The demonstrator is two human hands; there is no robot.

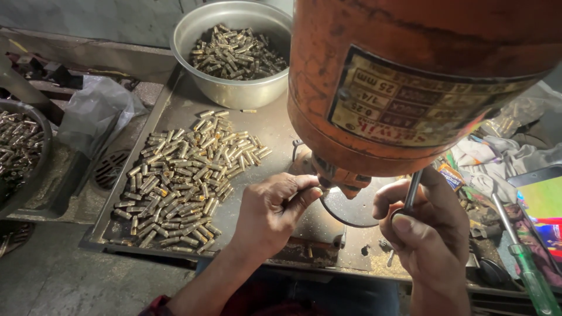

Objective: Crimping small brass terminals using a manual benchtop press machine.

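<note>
A large orange drill press head point(410, 82) fills the upper right, its chuck hanging over a round dark base plate point(351, 213). My left hand point(272, 213) pinches a small brass piece under the chuck with thumb and fingers. My right hand point(424, 231) is wrapped around the thin metal feed lever point(413, 190). A heap of short brass tubes point(181, 181) lies on the metal tray point(170, 105) to the left of my left hand.
A steel bowl point(234, 88) full of brass tubes stands at the back of the tray. A dark basin point(20, 152) with more tubes is at far left, beside a plastic bag point(96, 108). A green-handled screwdriver point(527, 269) and rags lie at right.
</note>
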